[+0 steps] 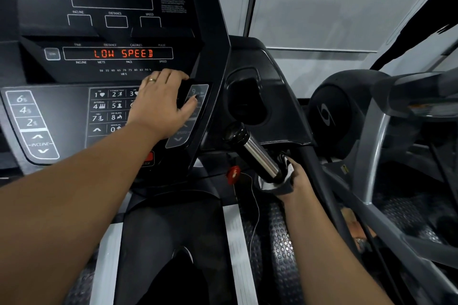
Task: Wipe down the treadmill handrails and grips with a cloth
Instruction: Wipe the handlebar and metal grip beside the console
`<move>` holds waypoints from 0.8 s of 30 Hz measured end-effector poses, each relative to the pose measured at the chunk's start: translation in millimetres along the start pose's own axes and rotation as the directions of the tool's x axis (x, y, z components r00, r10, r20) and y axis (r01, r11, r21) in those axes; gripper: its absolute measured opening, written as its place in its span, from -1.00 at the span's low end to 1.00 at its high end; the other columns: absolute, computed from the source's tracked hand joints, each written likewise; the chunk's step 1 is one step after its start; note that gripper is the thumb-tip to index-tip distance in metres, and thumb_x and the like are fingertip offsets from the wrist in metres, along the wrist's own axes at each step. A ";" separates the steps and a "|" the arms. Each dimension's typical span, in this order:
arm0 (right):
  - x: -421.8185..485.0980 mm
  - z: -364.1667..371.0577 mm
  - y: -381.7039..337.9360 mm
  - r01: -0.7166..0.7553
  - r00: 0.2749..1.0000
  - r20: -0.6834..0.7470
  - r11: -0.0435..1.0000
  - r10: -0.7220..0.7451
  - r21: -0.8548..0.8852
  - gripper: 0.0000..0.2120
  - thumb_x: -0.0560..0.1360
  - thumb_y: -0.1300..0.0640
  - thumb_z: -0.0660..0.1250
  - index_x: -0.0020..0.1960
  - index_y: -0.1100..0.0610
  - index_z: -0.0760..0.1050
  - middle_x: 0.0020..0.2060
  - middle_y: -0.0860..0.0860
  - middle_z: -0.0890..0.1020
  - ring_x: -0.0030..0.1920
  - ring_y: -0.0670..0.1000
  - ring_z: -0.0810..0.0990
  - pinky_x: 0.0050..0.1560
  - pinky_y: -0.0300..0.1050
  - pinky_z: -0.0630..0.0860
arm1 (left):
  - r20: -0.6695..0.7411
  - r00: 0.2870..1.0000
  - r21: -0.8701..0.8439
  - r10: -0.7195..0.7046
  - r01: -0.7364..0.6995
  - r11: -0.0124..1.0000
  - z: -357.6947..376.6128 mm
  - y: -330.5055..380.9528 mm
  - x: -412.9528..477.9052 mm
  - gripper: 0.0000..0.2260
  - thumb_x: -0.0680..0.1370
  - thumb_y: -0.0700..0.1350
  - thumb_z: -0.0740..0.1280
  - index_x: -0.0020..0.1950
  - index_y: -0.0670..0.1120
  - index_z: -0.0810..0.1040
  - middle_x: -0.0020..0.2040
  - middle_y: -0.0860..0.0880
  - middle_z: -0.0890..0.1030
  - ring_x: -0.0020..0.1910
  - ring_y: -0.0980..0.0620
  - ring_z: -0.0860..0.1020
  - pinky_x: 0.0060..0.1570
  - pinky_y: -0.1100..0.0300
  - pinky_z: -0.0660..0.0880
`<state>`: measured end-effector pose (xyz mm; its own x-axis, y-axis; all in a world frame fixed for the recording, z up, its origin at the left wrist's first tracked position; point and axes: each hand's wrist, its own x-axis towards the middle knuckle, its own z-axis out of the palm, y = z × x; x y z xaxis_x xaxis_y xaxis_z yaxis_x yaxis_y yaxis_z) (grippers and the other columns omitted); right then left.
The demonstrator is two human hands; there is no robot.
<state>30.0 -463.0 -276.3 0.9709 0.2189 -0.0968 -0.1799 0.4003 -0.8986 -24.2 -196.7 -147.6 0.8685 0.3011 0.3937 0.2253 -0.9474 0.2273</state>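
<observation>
I am looking down at a treadmill console [119,20] whose lit display [123,53] is reading LOW SPEED. My left hand [161,104] is lying across the right side of the keypad [109,111], fingers stretched out flat and grasping nothing, with the fingertips reaching the strip of speed keys [195,99].

My right hand [301,178] is curling round a cloth [275,184], grey and white, and pressing it against the lower end of the chrome pulse grip [257,156]. The grip is slanting up towards the console and ending in a black cap [235,132]. Its chrome length above the cloth is showing bare. The dark handrail [322,181] is running down just beside that hand.

I am judging the cloth to be light and soft, so it should fold round the bar without effort. The grip looks rigid and fixed, so it should take a firm squeeze. The chrome looks smooth, so the cloth will probably be sliding easily. I would be taking hold with the cloth wrapped fully round the bar, thumb on one side and fingers on the other, then drawing it up towards the cap with a slight twist. The handrail looks duller, so I am expecting more drag there.

With the console powered, I am treating the left hand on the keys as the risk. The red safety key [233,174] and its thin cord are hanging near the cloth and could be snagging.
</observation>
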 end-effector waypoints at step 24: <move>-59.7 35.8 -34.9 -0.196 0.877 -0.468 0.970 0.108 -0.143 -0.71 0.57 0.09 0.21 0.25 0.02 0.55 0.14 0.04 0.62 0.12 0.01 0.61 0.11 -0.03 0.56 | -0.014 1.000 -0.001 -0.004 0.004 1.000 0.9 -0.6 0.1 -0.59 0.57 0.11 0.21 0.34 -0.08 0.38 0.25 -0.07 0.47 0.28 -0.09 0.40 0.42 -0.04 0.20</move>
<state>-27.3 -458.2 -223.9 0.9062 -0.1808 -0.3823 -0.3420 0.2185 -0.9139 -23.9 -196.2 -148.4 0.8614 0.3061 0.4054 0.2283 -0.9462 0.2293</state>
